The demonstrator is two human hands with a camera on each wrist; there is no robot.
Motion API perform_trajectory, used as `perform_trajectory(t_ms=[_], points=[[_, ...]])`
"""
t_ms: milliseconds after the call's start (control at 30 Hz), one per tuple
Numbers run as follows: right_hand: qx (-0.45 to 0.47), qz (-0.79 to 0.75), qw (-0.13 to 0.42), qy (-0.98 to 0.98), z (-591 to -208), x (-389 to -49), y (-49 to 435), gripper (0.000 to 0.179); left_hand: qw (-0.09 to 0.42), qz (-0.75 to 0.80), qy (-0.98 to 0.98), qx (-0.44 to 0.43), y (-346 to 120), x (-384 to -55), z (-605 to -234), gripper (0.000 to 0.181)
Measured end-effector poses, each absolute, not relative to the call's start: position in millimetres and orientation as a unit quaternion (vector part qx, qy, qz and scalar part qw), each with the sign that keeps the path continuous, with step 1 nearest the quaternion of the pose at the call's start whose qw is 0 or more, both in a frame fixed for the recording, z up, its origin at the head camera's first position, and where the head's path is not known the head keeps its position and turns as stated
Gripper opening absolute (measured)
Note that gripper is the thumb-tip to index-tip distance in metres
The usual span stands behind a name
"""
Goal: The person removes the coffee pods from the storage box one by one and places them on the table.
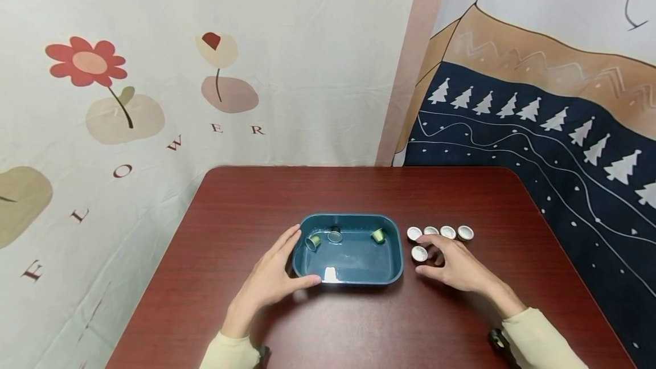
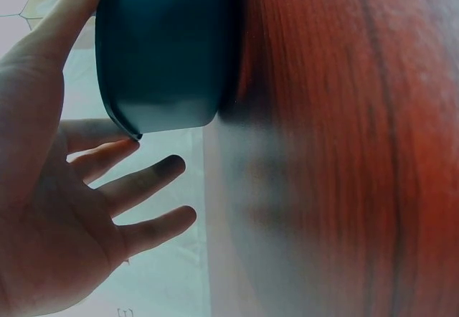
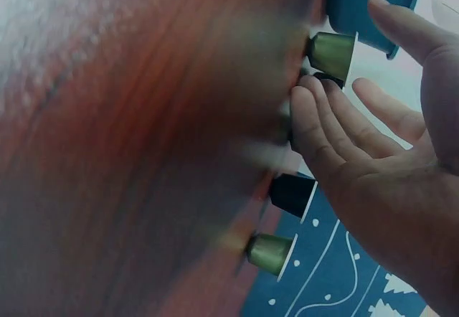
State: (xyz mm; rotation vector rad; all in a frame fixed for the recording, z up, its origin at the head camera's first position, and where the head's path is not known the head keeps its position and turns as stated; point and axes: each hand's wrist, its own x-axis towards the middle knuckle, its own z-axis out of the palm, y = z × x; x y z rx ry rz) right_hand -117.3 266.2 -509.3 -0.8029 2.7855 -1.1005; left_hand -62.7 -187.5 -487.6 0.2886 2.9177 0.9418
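A teal tray (image 1: 348, 276) sits on the table. My left hand (image 1: 273, 272) spans its left front corner, thumb on the front rim and fingers along the left side. In the left wrist view, two fingertips meet the rim and two fingers stand free. Inside the tray lie a green coffee capsule (image 1: 313, 242), a dark capsule (image 1: 335, 236) and another green capsule (image 1: 378, 236). My right hand (image 1: 458, 263) reaches over the table, thumb and fingers spread around the nearest capsule (image 1: 419, 254), green in the right wrist view. No firm grip shows.
Behind my right hand, several capsules stand lids up in a row, among them a rightmost capsule (image 1: 465, 233). A dark capsule (image 3: 292, 194) and a green one (image 3: 271, 253) show from the side. The wooden table (image 1: 246, 192) meets a printed cloth backdrop (image 1: 328, 73).
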Motion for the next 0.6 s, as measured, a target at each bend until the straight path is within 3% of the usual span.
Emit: perform_trajectory(t_ms=[600], points=[[-0.248, -0.295, 0.003, 0.923, -483.3, -114.1, 270.4, 0.061, 0.019, 0.307, 0.946, 0.099, -187.3, -61.1, -487.6, 0.122]])
